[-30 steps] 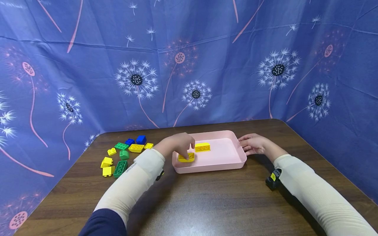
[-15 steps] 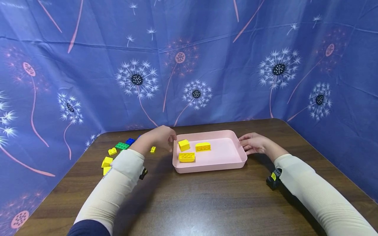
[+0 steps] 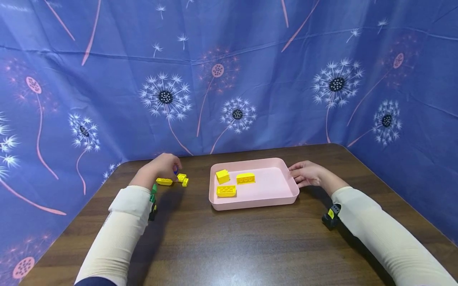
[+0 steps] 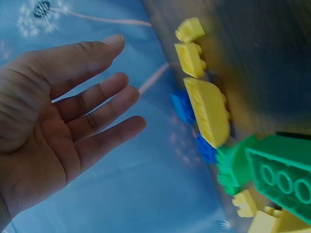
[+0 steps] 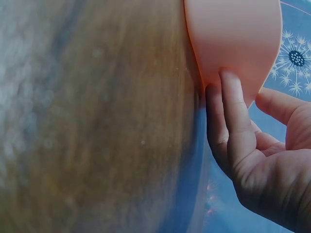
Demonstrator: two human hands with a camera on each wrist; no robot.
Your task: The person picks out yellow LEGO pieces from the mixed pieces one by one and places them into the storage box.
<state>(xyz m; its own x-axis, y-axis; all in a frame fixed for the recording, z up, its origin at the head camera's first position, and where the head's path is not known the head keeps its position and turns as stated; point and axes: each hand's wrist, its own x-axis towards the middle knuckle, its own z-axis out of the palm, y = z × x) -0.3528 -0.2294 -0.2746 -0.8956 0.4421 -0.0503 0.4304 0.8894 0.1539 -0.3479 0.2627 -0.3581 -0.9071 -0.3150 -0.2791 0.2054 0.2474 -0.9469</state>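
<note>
The left hand (image 3: pixel 162 166) is near loose yellow, blue and green bricks (image 4: pixel 209 112) on the worktop (image 3: pixel 236 242), its grip spread with the fingers apart. The right hand (image 3: pixel 308 174), its grip extended and fingers nearly straight, touches the pink tray's (image 3: pixel 269 183) end wall; 3 yellow bricks (image 3: pixel 245 178) lie inside it

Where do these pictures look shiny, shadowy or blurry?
Head view: mostly crisp, with pale glare on the table near the bottom and a dark shadow beside the left sleeve; left wrist view: soft overall, the table a brown blur, the left hand clearer; right wrist view: wood grain smeared, a pale sheen at far left, the right hand clearer.
</note>
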